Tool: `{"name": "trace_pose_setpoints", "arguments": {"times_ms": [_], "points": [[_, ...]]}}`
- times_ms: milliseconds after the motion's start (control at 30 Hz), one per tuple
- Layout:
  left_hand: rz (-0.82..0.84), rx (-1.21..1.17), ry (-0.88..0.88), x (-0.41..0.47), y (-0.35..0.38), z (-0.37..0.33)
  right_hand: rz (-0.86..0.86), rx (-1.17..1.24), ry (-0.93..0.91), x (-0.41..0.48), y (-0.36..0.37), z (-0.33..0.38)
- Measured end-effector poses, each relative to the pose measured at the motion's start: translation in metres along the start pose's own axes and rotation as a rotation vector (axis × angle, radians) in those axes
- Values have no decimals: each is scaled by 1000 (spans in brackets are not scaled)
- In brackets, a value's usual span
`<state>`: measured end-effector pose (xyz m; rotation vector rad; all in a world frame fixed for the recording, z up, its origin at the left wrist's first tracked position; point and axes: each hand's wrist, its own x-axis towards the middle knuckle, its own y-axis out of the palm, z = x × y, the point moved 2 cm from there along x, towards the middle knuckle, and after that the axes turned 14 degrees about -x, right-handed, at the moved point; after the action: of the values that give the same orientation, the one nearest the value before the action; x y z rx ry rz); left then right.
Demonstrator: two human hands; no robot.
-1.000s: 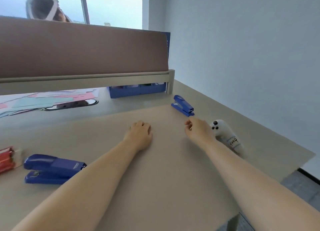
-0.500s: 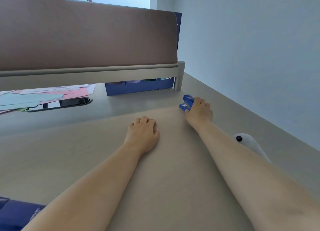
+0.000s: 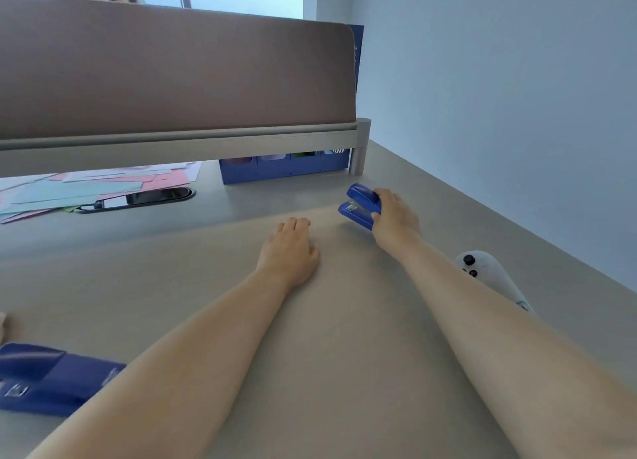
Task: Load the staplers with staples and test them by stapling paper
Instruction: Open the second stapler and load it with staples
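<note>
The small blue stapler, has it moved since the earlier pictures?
Yes. The right hand now grips the small blue stapler and has tipped its front end up, toward the blue organizer behind it.

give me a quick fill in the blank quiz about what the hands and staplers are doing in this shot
1. The small stapler is gripped by the person's ____ hand.
2. The left hand rests palm-down on the desk, holding ____.
3. Both the small stapler and the large stapler at the lower left are ____ in colour.
4. The white controller lies on the ____ side of the right forearm.

Missing words: right; nothing; blue; right
</note>
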<state>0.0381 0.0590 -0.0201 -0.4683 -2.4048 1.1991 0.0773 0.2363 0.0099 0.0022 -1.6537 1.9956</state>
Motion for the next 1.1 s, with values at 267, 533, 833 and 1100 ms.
{"name": "trace_pose_setpoints", "arguments": {"times_ms": [267,533,833,1100], "points": [[-67,-688,-81,-39,-36,-23,2,220,-263,-73,-47,40],[-86,-673,42,-140,-112,13,83,340,-525,-149,-72,115],[-199,-430,-11,-262,-159,79,308,421,-749,-227,-53,205],[-152,-499,-134,-289,-174,117,376,351,-819,-248,-31,244]]}}
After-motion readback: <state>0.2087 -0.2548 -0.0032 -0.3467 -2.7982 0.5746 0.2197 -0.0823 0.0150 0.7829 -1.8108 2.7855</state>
